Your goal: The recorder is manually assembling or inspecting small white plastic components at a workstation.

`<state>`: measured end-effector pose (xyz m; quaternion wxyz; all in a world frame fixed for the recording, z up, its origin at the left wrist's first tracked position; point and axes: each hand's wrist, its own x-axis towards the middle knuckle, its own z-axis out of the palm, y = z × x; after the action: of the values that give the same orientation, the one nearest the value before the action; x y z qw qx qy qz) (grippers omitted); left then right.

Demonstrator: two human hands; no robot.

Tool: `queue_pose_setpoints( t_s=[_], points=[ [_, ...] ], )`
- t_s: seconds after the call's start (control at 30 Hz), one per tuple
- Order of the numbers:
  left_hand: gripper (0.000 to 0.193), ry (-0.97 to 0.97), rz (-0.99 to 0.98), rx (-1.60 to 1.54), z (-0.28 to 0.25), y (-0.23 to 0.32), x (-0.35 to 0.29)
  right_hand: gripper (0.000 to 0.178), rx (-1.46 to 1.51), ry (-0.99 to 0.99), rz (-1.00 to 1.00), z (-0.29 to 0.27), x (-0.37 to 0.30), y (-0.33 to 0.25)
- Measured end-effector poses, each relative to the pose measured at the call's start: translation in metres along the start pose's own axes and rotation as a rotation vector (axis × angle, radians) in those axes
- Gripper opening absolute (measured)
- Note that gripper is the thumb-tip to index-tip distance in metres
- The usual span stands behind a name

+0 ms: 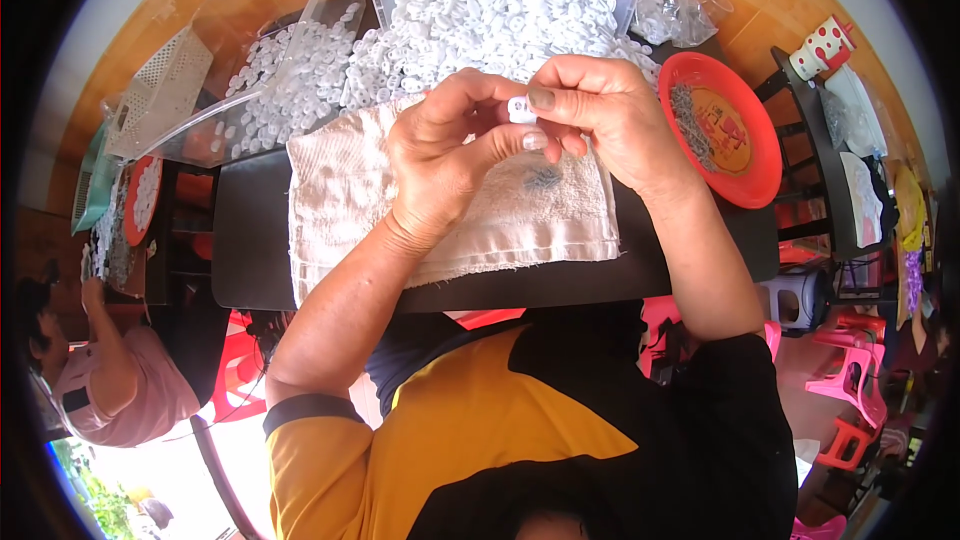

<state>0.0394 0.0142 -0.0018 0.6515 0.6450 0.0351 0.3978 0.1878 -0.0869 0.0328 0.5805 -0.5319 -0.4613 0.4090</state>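
Above a cream towel (340, 180) on the dark table, a small white plastic piece (520, 109) with a round opening sits between my fingertips. My left hand (440, 150) pinches it from the left, thumb below and fingers curled behind. From the right, my right hand (625, 125) closes its thumb and forefinger on the piece's edge. Whether a smaller part is in those fingertips, I cannot make out. A little heap of thin grey metal bits (542, 178) lies on the towel under my hands. Just beyond them spreads a large pile of similar white pieces (500, 15).
To the right, a red round tray (748, 188) holds many small metal parts (690, 125). A clear plastic bag (700, 5) lies behind it. White pieces (290, 70) also fill a clear container at left. Another person (120, 370) sits far left; pink stools (850, 370) stand right.
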Motion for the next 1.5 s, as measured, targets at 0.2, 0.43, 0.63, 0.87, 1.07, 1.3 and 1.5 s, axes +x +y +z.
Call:
queue_pose_setpoints(
  t_s=[0.2, 0.43, 0.63, 0.87, 1.07, 1.3, 1.5],
  points=[
    [0.023, -0.028, 0.06, 0.099, -0.005, 0.0, -0.002, 0.023, 0.022, -0.059, 0.026, 0.002, 0.0, 0.006],
    [0.02, 0.288, 0.154, 0.094, -0.02, 0.041, 0.013, 0.015, -0.641, 0.066, -0.061, -0.014, 0.018, 0.042],
    [0.016, 0.613, 0.407, 0.748, -0.086, 0.113, 0.049, 0.014, -1.201, 0.063, -0.205, -0.018, 0.011, 0.041],
    [0.018, 0.529, 0.627, 1.349, -0.109, 0.091, 0.057, 0.013, -1.319, -0.057, -0.157, -0.016, 0.013, 0.037],
    [0.007, -0.042, 0.317, 1.025, -0.057, -0.004, 0.071, 0.013, -1.15, 0.102, -0.329, -0.013, 0.017, 0.044],
    [0.011, -0.298, 0.094, 1.374, -0.05, -0.06, 0.077, 0.009, -1.092, 0.01, -0.188, -0.032, 0.013, 0.029],
    [0.008, -0.381, 0.089, 1.51, -0.047, -0.062, 0.08, 0.009, -1.05, -0.171, -0.2, -0.03, 0.006, 0.029]
  ],
)
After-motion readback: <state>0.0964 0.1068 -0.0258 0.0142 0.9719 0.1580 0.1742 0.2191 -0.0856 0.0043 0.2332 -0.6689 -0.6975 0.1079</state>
